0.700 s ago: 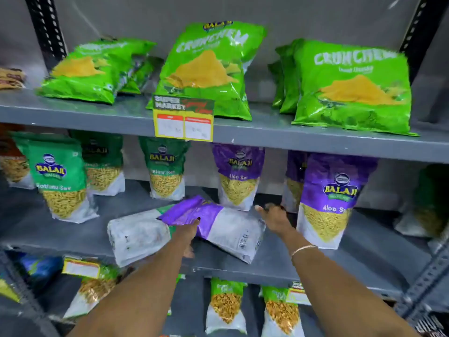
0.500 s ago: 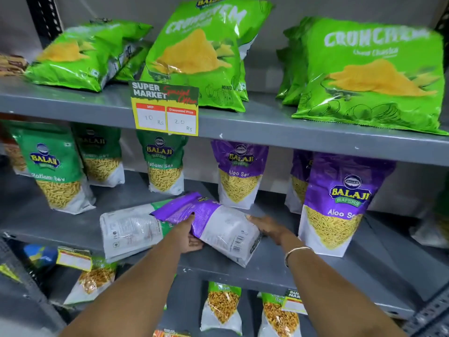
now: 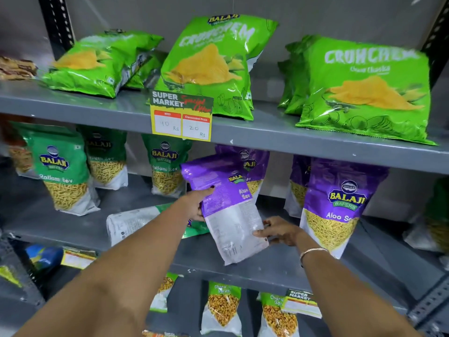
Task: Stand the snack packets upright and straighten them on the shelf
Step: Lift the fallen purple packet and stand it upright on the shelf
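The purple packet, which a moment ago lay flat on the middle shelf over the green-and-white packet, has been lifted and tipped up. It now stands nearly upright with its purple top leaning left and its printed back toward the camera. The left hand has moved from the packet's near edge up to its left side at the purple part. The right hand has shifted from the far end to the lower right corner, fingers on the white part.
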Action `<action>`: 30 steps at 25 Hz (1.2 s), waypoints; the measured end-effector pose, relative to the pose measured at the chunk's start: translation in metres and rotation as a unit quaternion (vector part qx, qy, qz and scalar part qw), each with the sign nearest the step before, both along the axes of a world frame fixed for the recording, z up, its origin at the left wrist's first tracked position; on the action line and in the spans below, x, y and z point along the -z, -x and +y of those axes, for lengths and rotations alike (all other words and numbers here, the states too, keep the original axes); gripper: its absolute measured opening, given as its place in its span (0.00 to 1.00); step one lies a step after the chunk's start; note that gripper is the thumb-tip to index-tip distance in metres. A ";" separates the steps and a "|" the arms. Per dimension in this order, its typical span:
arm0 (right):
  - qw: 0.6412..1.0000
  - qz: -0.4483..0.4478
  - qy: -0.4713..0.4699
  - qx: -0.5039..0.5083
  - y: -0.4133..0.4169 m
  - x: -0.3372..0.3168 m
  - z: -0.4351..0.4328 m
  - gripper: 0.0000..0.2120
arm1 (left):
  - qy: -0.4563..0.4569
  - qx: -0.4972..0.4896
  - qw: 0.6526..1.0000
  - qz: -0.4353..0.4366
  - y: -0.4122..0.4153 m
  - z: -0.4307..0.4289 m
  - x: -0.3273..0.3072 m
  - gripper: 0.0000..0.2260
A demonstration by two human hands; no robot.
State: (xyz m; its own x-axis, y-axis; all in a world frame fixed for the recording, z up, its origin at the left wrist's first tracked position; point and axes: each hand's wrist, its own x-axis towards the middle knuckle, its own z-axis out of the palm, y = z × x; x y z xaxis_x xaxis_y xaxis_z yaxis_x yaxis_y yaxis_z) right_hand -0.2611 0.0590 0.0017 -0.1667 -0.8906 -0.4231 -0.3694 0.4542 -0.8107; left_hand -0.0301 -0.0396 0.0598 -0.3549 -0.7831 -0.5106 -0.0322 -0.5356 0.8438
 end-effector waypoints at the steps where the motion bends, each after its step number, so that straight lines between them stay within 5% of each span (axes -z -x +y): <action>1: 1.000 0.003 0.022 0.020 -0.001 0.004 0.000 0.16 | 0.025 0.025 0.999 -0.008 0.004 -0.003 -0.007 0.19; 4: 0.987 0.003 0.110 0.114 -0.013 0.020 -0.002 0.20 | 0.108 0.068 0.991 -0.032 0.021 -0.007 -0.019 0.28; 7: 0.963 0.036 0.156 0.216 -0.024 0.033 -0.007 0.29 | 0.180 0.099 0.978 -0.046 0.033 -0.014 -0.017 0.23; 14: 0.957 0.100 0.144 0.233 -0.035 0.045 -0.010 0.32 | 0.189 0.140 0.972 -0.016 0.024 -0.013 0.015 0.03; 18: 0.950 0.125 0.104 0.267 -0.041 0.044 -0.005 0.45 | 0.191 0.199 0.957 -0.087 0.018 0.000 0.030 0.12; 20: 0.943 0.097 0.103 0.300 -0.048 0.050 -0.005 0.38 | 0.203 0.212 0.949 -0.111 0.015 0.001 0.034 0.20; 22: 0.937 0.081 0.126 0.317 -0.051 0.053 -0.004 0.19 | 0.222 0.240 0.935 -0.141 0.012 0.000 0.035 0.19; 25: 0.954 0.045 0.135 0.263 -0.053 0.049 0.000 0.14 | 0.204 0.257 0.933 -0.147 0.009 -0.002 0.033 0.16; 28: 0.980 -0.044 0.120 0.154 -0.053 0.045 0.007 0.27 | 0.214 0.253 0.930 -0.160 0.008 -0.004 0.032 0.12; 30: 0.986 -0.023 0.100 0.129 -0.060 0.047 0.004 0.42 | 0.229 0.225 0.934 -0.157 0.013 -0.001 0.035 0.10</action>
